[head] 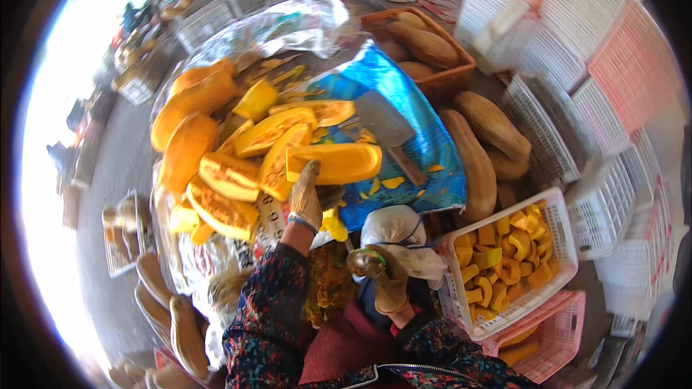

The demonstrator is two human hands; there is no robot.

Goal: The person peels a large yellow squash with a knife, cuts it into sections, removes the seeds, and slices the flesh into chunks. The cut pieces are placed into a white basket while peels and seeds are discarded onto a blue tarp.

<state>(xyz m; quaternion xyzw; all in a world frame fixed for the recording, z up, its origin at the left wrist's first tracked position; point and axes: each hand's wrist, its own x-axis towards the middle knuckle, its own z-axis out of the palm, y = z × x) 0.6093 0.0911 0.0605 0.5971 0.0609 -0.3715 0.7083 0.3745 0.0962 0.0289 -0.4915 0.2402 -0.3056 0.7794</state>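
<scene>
My left hand (306, 200), in a work glove, grips a peeled half of a long pumpkin (340, 165) above the work surface. The half's hollow is smooth, with no seeds visible. In my gloved right hand (390, 283) is a shiny rounded metal tool, possibly a spoon (365, 262), held low near my lap. Several cut pumpkin pieces (221, 175) with stringy pulp lie left of the held half. Behind it a cleaver (385, 119) rests on a blue plastic sheet (438, 156), its wooden handle towards me. Below my hands, pulp scraps (328, 286) fill a partly hidden spot.
At my right stands a white crate (565, 237) of pumpkin chunks, above a pink crate (573, 329). Unpeeled pumpkins (470, 167) lie beyond the sheet, near an orange crate (457, 73). Peeled whole pumpkins (189, 146) sit at the left. Stacked crates (584, 11) line the right.
</scene>
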